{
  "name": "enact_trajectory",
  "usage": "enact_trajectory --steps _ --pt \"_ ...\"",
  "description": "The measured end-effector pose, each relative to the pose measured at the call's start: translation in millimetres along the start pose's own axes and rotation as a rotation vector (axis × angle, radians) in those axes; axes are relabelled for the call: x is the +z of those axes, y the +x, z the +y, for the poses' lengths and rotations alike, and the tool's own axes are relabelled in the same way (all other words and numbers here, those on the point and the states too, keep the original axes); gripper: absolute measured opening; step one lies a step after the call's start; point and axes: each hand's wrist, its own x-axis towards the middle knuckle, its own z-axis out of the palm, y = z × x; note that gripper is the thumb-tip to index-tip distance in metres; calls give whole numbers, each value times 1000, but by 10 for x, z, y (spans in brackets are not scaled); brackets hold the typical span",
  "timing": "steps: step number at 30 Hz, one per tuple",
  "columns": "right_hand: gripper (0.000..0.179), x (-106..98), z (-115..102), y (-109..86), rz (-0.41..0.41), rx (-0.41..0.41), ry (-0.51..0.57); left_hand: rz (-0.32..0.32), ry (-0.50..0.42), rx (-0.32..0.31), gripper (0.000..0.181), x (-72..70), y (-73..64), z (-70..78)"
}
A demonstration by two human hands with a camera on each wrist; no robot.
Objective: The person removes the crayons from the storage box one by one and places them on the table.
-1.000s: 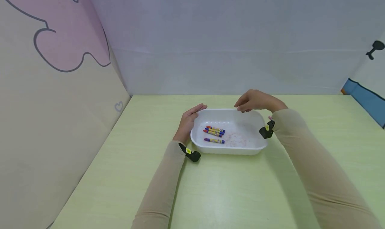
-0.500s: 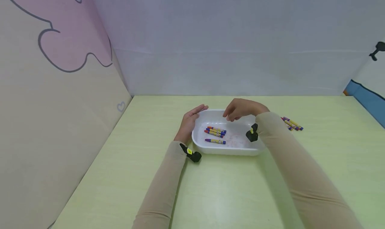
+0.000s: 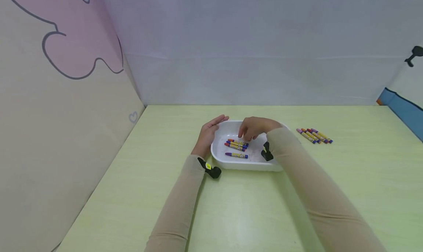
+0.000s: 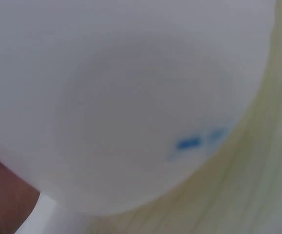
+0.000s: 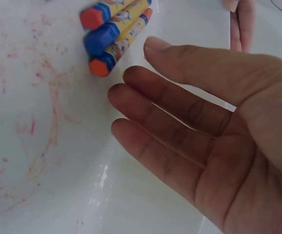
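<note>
A white plastic tray (image 3: pixel 248 166) sits on the table, with my left hand (image 3: pixel 204 136) resting against its left end, fingers straight along the outside. Inside lie three crayons side by side, orange, blue (image 5: pixel 101 41) and red, in yellow wrappers. A purple crayon (image 3: pixel 236 155) lies apart from them, nearer the tray's front. My right hand (image 3: pixel 257 128) reaches into the tray from the right, holding nothing. Its fingers are loosely bent, and the thumb is spread from them, close to the orange crayon (image 5: pixel 99 67). The left wrist view shows mostly the tray's outer wall (image 4: pixel 131 107).
Several crayons (image 3: pixel 307 136) lie in a slanted row on the table (image 3: pixel 231 208), right of the tray. Crayon smears (image 5: pixel 55 107) mark the tray floor. A white backdrop (image 3: pixel 248 61) rises behind the table's far edge, and a printed panel (image 3: pixel 76 134) stands at the left.
My right hand has moved left and down, from above the tray's back rim to beside the crayons inside. The crayon row on the right has come into view. My left hand stays put.
</note>
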Motion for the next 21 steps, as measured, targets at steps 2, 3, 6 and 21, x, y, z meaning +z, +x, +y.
enact_trajectory --steps 2,3,6,21 --pt "27 18 -16 16 1 15 -3 1 -2 9 43 3 -9 7" --pt "26 27 -21 24 2 18 -8 2 -3 14 43 7 -13 11" --pt "24 53 -27 45 -1 26 -4 8 -3 29 43 22 -22 20" --pt "17 123 35 77 4 -11 -10 21 29 19 43 52 -16 38"
